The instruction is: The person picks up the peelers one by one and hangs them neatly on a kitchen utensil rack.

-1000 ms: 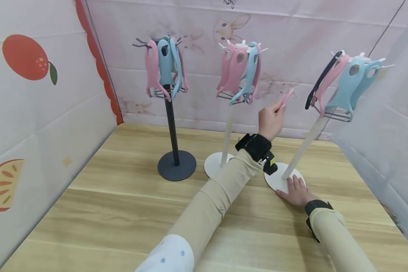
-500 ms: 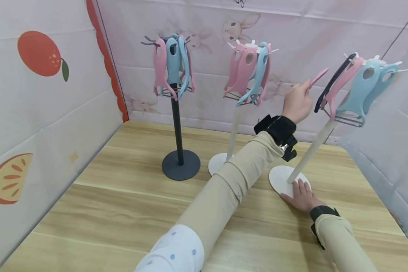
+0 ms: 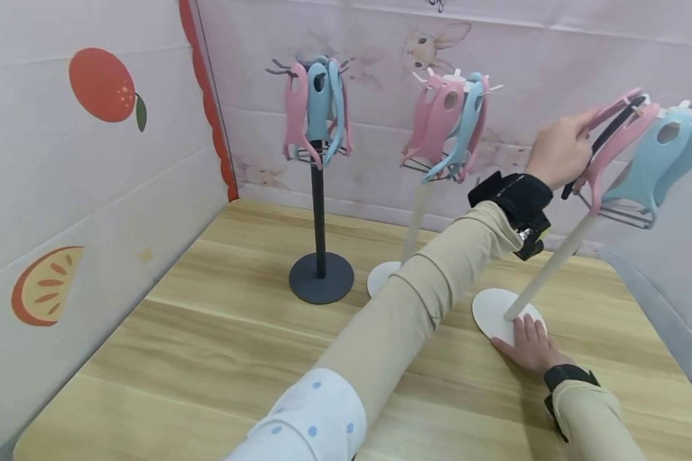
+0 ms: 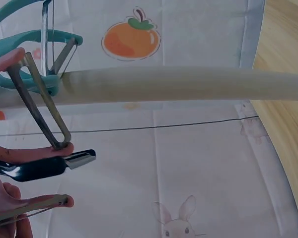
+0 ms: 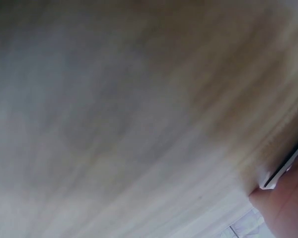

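My left hand (image 3: pixel 560 150) pinches a pink Y-shaped peeler (image 3: pixel 614 109) at the top of the tilted right-hand white stand (image 3: pixel 553 269). Beside it hang a black peeler (image 3: pixel 610 133), another pink peeler (image 3: pixel 617 153) and blue peelers (image 3: pixel 646 157). Whether the held peeler's hole is over a hook cannot be made out. In the left wrist view, fingers (image 4: pixel 12 191) show behind the held peeler's blade end (image 4: pixel 37 203), below the black peeler (image 4: pixel 39 168). With fingers spread, my right hand (image 3: pixel 532 346) presses on the stand's round white base (image 3: pixel 492 310).
A black stand (image 3: pixel 318 218) and a middle white stand (image 3: pixel 416 221) also carry pink and blue peelers. My left forearm (image 3: pixel 409 301) crosses before the middle stand's base (image 3: pixel 380 276). Printed cloth walls (image 3: pixel 346 179) border the wooden table (image 3: pixel 219 358).
My left hand has moved right with the pink peeler, from between the two white stands to the right-hand stand's top. The right hand stays on the base. The head view has shifted left.
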Demonstrator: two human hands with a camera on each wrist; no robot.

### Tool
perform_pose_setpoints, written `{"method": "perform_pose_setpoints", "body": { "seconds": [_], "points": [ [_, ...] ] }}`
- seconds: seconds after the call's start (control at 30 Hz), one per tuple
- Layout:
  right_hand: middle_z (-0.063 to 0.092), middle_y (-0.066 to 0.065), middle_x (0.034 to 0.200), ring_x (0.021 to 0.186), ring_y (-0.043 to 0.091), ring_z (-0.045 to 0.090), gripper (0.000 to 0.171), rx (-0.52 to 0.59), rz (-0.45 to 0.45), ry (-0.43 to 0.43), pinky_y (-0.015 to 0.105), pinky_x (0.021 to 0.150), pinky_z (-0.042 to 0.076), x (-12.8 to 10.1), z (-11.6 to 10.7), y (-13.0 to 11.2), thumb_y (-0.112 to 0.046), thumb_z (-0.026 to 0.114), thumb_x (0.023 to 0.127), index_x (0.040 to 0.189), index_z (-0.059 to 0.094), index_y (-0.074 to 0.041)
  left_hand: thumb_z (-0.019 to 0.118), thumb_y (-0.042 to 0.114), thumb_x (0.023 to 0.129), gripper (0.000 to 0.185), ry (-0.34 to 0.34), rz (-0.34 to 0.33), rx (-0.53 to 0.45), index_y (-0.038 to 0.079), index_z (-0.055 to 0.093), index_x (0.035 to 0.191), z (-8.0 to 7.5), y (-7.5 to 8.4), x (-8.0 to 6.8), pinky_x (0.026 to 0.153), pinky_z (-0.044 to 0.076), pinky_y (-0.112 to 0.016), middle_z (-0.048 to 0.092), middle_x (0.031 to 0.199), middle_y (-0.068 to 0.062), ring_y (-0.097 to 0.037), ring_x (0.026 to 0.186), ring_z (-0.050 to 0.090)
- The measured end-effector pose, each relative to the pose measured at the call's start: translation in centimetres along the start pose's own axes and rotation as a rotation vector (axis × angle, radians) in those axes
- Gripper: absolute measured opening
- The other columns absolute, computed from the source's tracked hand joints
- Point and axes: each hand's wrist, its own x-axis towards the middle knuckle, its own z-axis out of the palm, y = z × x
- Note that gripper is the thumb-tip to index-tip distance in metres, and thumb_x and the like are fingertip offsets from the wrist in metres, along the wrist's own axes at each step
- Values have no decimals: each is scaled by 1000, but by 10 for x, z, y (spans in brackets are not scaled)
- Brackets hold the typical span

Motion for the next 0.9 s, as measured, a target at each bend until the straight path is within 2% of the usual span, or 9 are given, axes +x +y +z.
{"method": "perform_pose_setpoints", "body": {
  "seconds": [0.17, 0.27, 0.4, 0.73, 0.9],
  "points": [
    [1, 47, 133, 120, 63, -2, 111, 26, 16, -32, 74, 88, 10, -2, 0, 0, -74, 36, 79, 131, 10, 20, 43, 16, 96, 42, -36, 11, 47, 28, 44, 136, 0, 6, 3, 79, 31, -3, 57, 116, 17, 8, 100, 49],
    [0, 47, 133, 120, 62, -3, 109, 29, 19, -33, 74, 88, 9, -1, 0, -1, -73, 37, 80, 132, 10, 19, 43, 16, 96, 42, -65, 9, 16, 28, 43, 137, -1, 6, 5, 77, 30, -3, 57, 117, 17, 7, 96, 49],
    [0, 47, 133, 120, 62, -3, 106, 19, 17, -27, 74, 88, 9, 0, 0, -1, -71, 37, 82, 132, 9, 19, 46, 16, 95, 44, -94, 3, -10, 29, 43, 137, -4, 4, 7, 78, 29, -3, 55, 120, 19, 8, 98, 48],
    [-3, 45, 135, 122, 60, -7, 111, 40, 32, -57, 74, 89, 5, 0, -1, -2, -73, 37, 80, 134, 7, 20, 48, 14, 93, 47, -64, -31, 24, 32, 43, 136, -7, 10, 12, 80, 32, -4, 53, 122, 20, 7, 100, 48],
    [-3, 45, 135, 122, 60, -7, 114, 45, 41, -57, 74, 89, 5, 0, -1, -1, -76, 37, 78, 134, 7, 19, 54, 12, 89, 52, -84, -42, 12, 33, 43, 135, -3, 14, 14, 79, 30, -4, 51, 123, 22, 9, 102, 46]
  ]
}}
